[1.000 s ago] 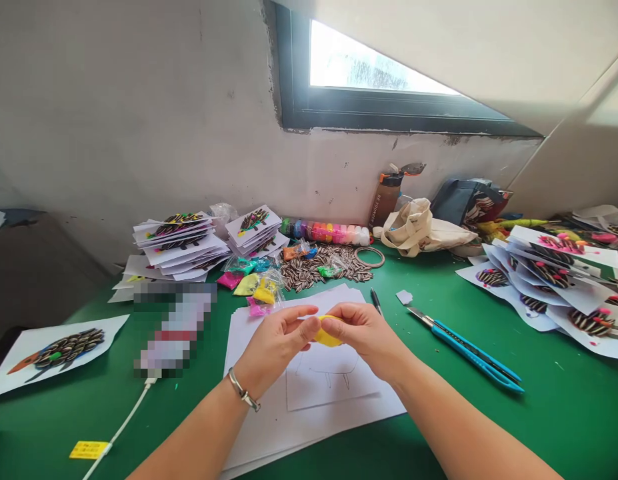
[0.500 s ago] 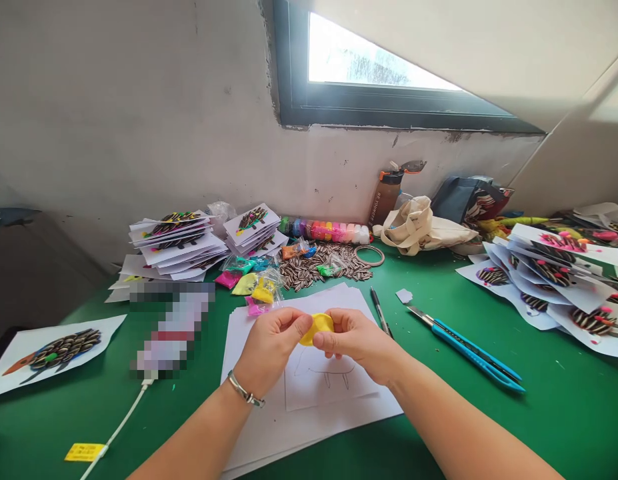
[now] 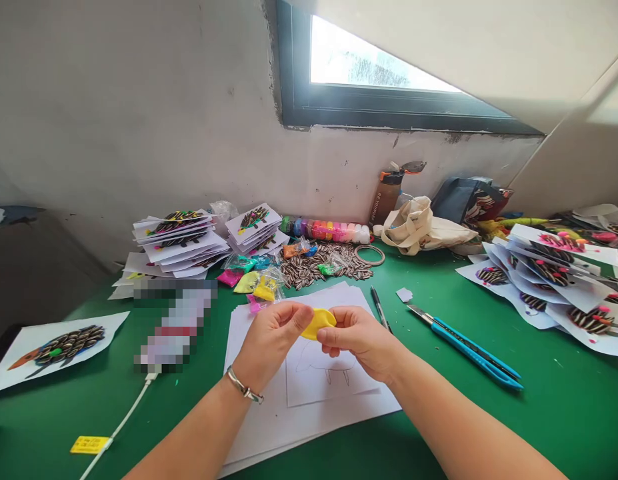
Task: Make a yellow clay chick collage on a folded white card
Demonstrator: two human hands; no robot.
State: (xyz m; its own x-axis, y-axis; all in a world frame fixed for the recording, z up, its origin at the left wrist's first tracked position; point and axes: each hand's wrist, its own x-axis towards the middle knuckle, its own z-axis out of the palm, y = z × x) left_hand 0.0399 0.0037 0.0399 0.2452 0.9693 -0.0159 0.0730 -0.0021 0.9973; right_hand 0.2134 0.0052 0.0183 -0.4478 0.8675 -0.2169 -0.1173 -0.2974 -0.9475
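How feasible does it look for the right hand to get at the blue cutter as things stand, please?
Probably yes: the blue cutter lies uncovered on the green table, to the right of the right hand, though that hand may first have to release the yellow piece.

1. "BE YOUNGER" runs up the side of the brown bottle [image 3: 387, 195] at the far side, right of centre.
2. Small print marks the yellow tag [image 3: 89, 445] on the white cable [image 3: 130, 407], near left, too blurred to read.
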